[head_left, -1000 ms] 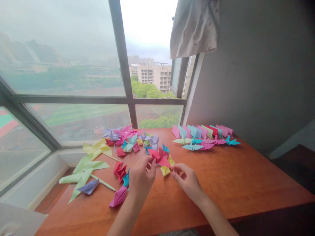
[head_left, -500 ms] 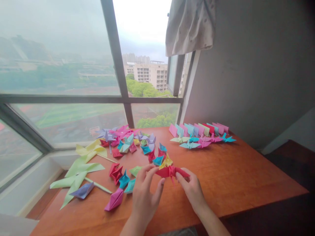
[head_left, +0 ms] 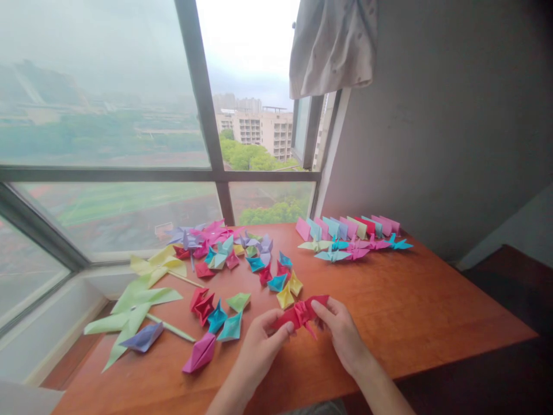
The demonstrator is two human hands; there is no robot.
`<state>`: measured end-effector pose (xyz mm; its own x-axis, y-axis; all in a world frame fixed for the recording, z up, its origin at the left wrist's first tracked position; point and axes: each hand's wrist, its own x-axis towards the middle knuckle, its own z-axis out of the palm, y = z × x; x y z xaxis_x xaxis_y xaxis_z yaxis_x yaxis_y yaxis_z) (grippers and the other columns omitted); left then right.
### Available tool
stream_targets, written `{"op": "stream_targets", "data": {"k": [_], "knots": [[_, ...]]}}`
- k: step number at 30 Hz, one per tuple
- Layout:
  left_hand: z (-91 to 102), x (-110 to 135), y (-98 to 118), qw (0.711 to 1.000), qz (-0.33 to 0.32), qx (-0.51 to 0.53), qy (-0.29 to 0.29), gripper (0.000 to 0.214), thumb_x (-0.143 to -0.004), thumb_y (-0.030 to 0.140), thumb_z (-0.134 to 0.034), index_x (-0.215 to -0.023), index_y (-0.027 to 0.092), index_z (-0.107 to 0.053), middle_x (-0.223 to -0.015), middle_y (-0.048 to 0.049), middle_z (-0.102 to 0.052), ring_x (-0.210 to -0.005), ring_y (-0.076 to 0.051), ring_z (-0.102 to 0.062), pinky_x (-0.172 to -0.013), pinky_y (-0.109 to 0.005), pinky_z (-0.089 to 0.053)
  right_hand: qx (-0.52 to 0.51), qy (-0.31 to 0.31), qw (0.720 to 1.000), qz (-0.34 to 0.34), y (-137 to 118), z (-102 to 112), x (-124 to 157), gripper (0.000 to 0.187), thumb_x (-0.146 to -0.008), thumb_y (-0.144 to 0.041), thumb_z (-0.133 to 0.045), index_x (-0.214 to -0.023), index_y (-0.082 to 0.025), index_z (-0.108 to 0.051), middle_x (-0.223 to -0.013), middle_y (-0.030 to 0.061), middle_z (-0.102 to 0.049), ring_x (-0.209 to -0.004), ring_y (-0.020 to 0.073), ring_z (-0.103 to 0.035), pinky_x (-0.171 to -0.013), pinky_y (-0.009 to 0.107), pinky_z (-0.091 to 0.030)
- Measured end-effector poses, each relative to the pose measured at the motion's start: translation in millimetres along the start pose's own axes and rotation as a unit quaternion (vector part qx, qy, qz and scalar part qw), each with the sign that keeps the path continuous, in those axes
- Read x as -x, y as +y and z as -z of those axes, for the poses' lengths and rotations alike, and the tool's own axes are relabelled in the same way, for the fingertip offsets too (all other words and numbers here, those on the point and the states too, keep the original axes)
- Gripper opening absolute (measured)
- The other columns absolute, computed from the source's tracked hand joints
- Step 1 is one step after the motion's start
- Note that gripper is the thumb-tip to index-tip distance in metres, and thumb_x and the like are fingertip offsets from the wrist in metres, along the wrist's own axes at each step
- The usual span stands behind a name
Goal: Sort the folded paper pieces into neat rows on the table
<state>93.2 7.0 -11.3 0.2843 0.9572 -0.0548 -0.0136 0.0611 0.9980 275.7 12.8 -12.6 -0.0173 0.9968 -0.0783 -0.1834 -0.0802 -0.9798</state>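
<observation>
A red paper crane (head_left: 301,313) is held just above the near part of the table, one wing in each hand. My left hand (head_left: 266,343) pinches the left wing between thumb and fingers. On the other side, my right hand (head_left: 339,328) grips the right wing tip. The crane tilts, its right wing higher, and a thin point hangs below its middle. Just beyond it lie yellow folded paper boats (head_left: 286,297) and a blue paper boat (head_left: 277,282). A teal paper boat (head_left: 230,327) and a magenta paper boat (head_left: 199,353) lie left of my left hand.
Green (head_left: 133,310) and yellow paper pinwheels (head_left: 158,264) lie at the left by the window. More folded pieces (head_left: 222,253) crowd the back. Several paper cranes (head_left: 333,253) and a row of folded papers (head_left: 348,228) stand at the back right of the wooden table (head_left: 432,311).
Both hands have lowered the crane slightly toward me and tilted it. My left thumb has closed onto the left wing, and the yellow boats behind show more fully.
</observation>
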Motion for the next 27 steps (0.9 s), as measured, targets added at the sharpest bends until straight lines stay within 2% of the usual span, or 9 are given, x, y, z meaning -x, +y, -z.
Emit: {"op": "stream_targets", "data": {"k": [5, 10, 13, 16, 19, 21, 24, 27], "knots": [[0.2, 5, -2, 0.999, 0.0, -0.011, -0.048, 0.03, -0.084, 0.042, -0.065, -0.073, 0.013, -0.063, -0.07, -0.0001, -0.059, -0.069, -0.013, -0.05, -0.065, -0.022, -0.037, -0.098, -0.002, 0.994, -0.044, 0, 3, -1, 0.03, -0.079, -0.045, -0.072, -0.073, -0.017, -0.062, -0.068, -0.0024, -0.056, -0.061, 0.0098, -0.042, -0.057, 0.021, -0.035], [1.3, 7, 0, 0.999, 0.002, 0.001, -0.047, 0.036, -0.082, 0.048, -0.066, -0.071, 0.014, -0.062, -0.067, 0.0004, -0.057, -0.065, -0.013, -0.047, -0.061, -0.021, -0.035, -0.155, 0.005, 0.985, -0.069, -2, 6, -6, 0.028, -0.075, -0.041, -0.076, -0.073, -0.017, -0.062, -0.068, -0.0027, -0.057, -0.06, 0.0086, -0.044, -0.055, 0.019, -0.035], [2.2, 7, -1, 0.999, 0.004, 0.0, -0.037, 0.037, -0.081, 0.049, -0.066, -0.07, 0.014, -0.063, -0.067, 0.0004, -0.057, -0.065, -0.013, -0.047, -0.061, -0.021, -0.035, -0.147, 0.023, 0.986, -0.069, 2, 9, -11, 0.029, -0.075, -0.042, -0.076, -0.072, -0.018, -0.06, -0.065, -0.0033, -0.054, -0.057, 0.0085, -0.043, -0.052, 0.019, -0.033], [3.0, 6, -7, 1.0, 0.013, 0.004, -0.005, 0.041, -0.078, 0.054, -0.068, -0.071, 0.014, -0.064, -0.066, -0.0003, -0.059, -0.062, -0.013, -0.048, -0.058, -0.021, -0.035, -0.067, 0.069, 0.995, -0.026, 5, 12, -12, 0.03, -0.08, -0.045, -0.069, -0.072, -0.018, -0.058, -0.065, -0.0031, -0.052, -0.057, 0.0097, -0.043, -0.052, 0.021, -0.033], [3.3, 3, -14, 0.998, 0.026, 0.016, 0.057, 0.045, -0.074, 0.06, -0.068, -0.073, 0.015, -0.064, -0.064, -0.0007, -0.06, -0.058, -0.013, -0.047, -0.053, -0.02, -0.033, 0.087, 0.113, 0.986, 0.081, 6, 12, -5, 0.026, -0.086, -0.043, -0.061, -0.076, -0.019, -0.059, -0.068, -0.0012, -0.054, -0.064, 0.0125, -0.049, -0.058, 0.023, -0.039], [3.1, 3, -16, 0.996, 0.033, 0.02, 0.086, 0.046, -0.074, 0.061, -0.068, -0.075, 0.015, -0.064, -0.065, -0.0008, -0.061, -0.059, -0.013, -0.048, -0.051, -0.02, -0.032, 0.189, 0.068, 0.968, 0.15, 5, 9, 3, 0.019, -0.089, -0.038, -0.058, -0.083, -0.02, -0.062, -0.077, 0.0009, -0.059, -0.071, 0.0146, -0.055, -0.063, 0.024, -0.042], [2.1, 4, -15, 0.997, 0.022, 0.009, 0.077, 0.045, -0.074, 0.06, -0.068, -0.077, 0.015, -0.066, -0.066, -0.0009, -0.06, -0.059, -0.013, -0.048, -0.052, -0.02, -0.033, 0.296, -0.028, 0.93, 0.216, 6, -1, 13, 0.011, -0.089, -0.03, -0.058, -0.093, -0.02, -0.062, -0.083, 0.0018, -0.061, -0.073, 0.0146, -0.056, -0.062, 0.024, -0.043], [0.6, 5, -10, 0.999, 0.008, -0.018, 0.049, 0.041, -0.078, 0.056, -0.066, -0.078, 0.015, -0.066, -0.068, -0.0009, -0.06, -0.061, -0.013, -0.047, -0.054, -0.021, -0.035, 0.357, -0.019, 0.901, 0.247, 10, -9, 16, 0.009, -0.09, -0.025, -0.054, -0.09, -0.02, -0.062, -0.079, 0.0011, -0.06, -0.068, 0.0132, -0.054, -0.061, 0.024, -0.041]]}}
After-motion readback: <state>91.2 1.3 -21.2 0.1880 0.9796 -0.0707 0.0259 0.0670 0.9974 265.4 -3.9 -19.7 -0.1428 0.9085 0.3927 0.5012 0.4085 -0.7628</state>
